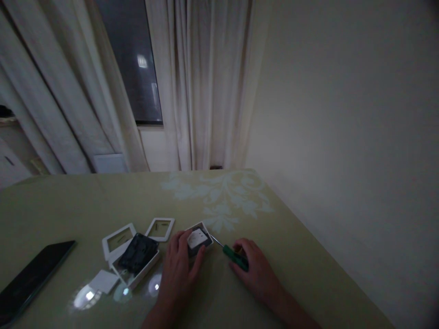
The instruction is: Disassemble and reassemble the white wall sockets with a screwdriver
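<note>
My left hand [181,265] grips a small white box-like casing [210,236] with a dark insert and a white label, fingers at its left side and thumb along the front. In my right hand [254,269] is a screwdriver [236,257] with a green handle, its fingers closed round the handle. The thin metal shaft points up and left, and its tip meets the right edge of the casing; whether it sits on a screw is too small to tell. Left of my hands, a dark module [139,252] rests tilted in another white casing [144,273].
Two white square frames [118,237] lie behind the tilted module, with small thin pieces inside them. A flat white plate [104,281] is at the front left. A dark tablet-like slab [36,278] lies further left on the green tablecloth [274,301]. A wall [343,137] borders the right side.
</note>
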`<state>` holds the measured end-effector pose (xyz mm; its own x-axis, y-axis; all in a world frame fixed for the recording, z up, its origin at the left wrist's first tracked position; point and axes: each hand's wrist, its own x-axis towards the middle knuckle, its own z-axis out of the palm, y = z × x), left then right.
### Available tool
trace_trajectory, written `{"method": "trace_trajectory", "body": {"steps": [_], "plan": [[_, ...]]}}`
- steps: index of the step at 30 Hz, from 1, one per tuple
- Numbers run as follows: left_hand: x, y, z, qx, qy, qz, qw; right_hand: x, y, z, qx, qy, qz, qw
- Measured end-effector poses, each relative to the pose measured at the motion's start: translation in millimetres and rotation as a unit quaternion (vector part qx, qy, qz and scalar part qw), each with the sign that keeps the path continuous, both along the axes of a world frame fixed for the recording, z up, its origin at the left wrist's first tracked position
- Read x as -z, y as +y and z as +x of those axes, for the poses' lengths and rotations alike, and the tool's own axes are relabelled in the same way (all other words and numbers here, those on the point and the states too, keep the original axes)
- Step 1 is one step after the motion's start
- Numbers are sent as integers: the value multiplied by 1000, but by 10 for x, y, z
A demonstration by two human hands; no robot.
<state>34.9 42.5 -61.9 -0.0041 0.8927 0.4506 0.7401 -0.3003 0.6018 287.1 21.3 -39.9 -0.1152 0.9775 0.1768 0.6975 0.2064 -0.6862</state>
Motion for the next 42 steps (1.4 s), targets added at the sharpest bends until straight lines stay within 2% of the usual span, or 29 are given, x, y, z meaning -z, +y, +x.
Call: {"method": "trace_trajectory", "body": {"steps": [7, 11, 17, 20, 23, 27, 29, 33, 36, 42], "plan": [[-29, -172, 48, -7, 17, -20, 1000, 32, 32, 78, 27, 3, 25, 999], [-90, -236, 91, 17, 29, -46, 998, 40, 57, 127, 38, 6, 37, 999], [-268, -265, 47, 133, 4, -121, 984, 69, 68, 148, 30, 13, 51, 998], [-266, -240, -48, 195, -67, -172, 963, 51, 54, 144, 21, 14, 57, 998], [-211, -219, -122, 226, -145, -202, 942, -39, 18, 142, -13, 14, 67, 998], [-184, -223, -123, 231, -200, -187, 934, -199, -44, 134, -154, -16, 82, 984], [-213, -224, -107, 228, -196, -168, 939, -248, -65, 124, -190, -35, 78, 978], [-284, -198, -88, 257, -134, -114, 950, -280, -78, 95, -187, -51, 59, 979], [-272, -170, -68, 244, -111, -80, 960, -295, -81, 74, -177, -53, 44, 982], [-228, -166, -2, 199, -150, -82, 965, -305, -104, 45, -168, -39, 24, 985]]}}
